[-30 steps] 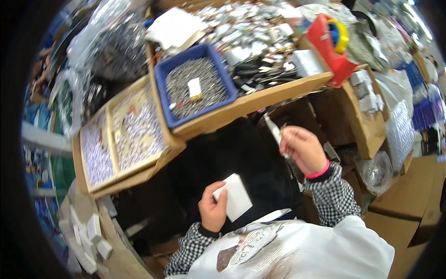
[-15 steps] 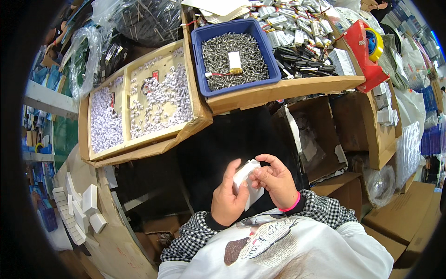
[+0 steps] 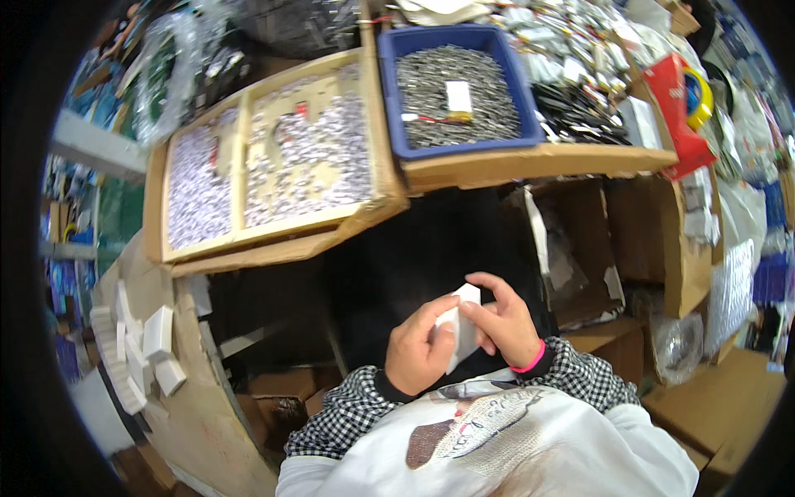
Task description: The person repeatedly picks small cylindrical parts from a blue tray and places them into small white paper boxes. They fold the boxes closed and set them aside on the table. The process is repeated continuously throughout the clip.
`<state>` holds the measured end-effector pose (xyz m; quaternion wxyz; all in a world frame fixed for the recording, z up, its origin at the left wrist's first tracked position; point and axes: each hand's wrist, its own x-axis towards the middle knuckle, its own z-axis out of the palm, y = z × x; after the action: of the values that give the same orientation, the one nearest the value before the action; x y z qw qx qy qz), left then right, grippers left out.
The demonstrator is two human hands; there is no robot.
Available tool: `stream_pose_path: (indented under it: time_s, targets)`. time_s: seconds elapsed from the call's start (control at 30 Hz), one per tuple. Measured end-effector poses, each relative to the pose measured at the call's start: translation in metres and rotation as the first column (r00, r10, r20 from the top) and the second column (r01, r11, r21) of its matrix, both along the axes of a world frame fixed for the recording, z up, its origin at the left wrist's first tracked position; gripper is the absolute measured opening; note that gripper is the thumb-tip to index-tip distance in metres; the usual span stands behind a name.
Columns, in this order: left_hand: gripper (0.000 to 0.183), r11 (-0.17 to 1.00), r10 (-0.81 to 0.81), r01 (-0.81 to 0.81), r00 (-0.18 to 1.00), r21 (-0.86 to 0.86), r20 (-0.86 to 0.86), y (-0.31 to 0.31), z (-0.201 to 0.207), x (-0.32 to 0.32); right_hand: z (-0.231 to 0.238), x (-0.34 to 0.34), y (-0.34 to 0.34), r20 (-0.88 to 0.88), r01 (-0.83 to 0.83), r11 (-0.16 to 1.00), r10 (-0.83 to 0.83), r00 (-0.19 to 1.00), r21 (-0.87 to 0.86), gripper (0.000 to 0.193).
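Observation:
A small white box (image 3: 465,331) is held upright between my two hands, in front of my chest. My left hand (image 3: 418,348) wraps its fingers and thumb around the box's left side. With thumb and fingers near the top end, my right hand (image 3: 503,323) grips the other side. Most of the lower box is visible between the hands; parts of its top are behind my fingers. A pink band circles my right wrist.
Small white pieces fill a divided wooden tray (image 3: 242,199) at the far left. A blue bin (image 3: 464,149) holds many metal parts and a small battery. A red tape dispenser (image 3: 675,108) stands far right. White boxes (image 3: 157,331) lie on the left table; open cartons (image 3: 580,298) sit right.
The view has shifted, so the tray and bin appear further right and higher. My left fingers have moved from standing open along the box to folding over its top edge.

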<state>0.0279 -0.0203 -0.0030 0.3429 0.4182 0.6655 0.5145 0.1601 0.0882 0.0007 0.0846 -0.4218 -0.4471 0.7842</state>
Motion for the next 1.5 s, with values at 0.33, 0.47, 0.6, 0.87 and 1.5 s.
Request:
stream_pose_path:
  time_s: [0.33,0.47,0.6,0.87,1.5]
  targets:
    - [0.017,0.963,0.238,-0.26,0.94,0.063,0.243,-0.029,0.032,-0.034,0.011,-0.02,-0.006,0.094,-0.282,0.911,0.266,0.959,0.3,0.044]
    - [0.027,0.798,0.6,-0.553,0.769,0.239,-0.223,-0.069,0.08,-0.085,0.018,-0.024,0.005,0.009,-0.325,0.874,0.345,0.938,0.36,0.023]
    - [0.034,0.534,0.772,-0.731,0.217,0.424,-0.598,-0.133,0.132,-0.141,0.02,-0.028,0.006,-0.011,-0.378,0.849,0.411,0.912,0.369,0.018]
    - [0.04,0.445,0.65,-0.793,-0.033,0.415,-0.759,-0.179,0.14,-0.184,0.033,-0.035,0.012,0.071,-0.511,0.788,0.521,0.851,0.343,0.017]
    - [0.011,0.96,0.045,-0.02,0.996,0.28,-0.082,0.022,0.087,-0.041,0.143,-0.178,0.272,0.258,-0.269,-0.044,-0.172,0.951,0.962,0.031]
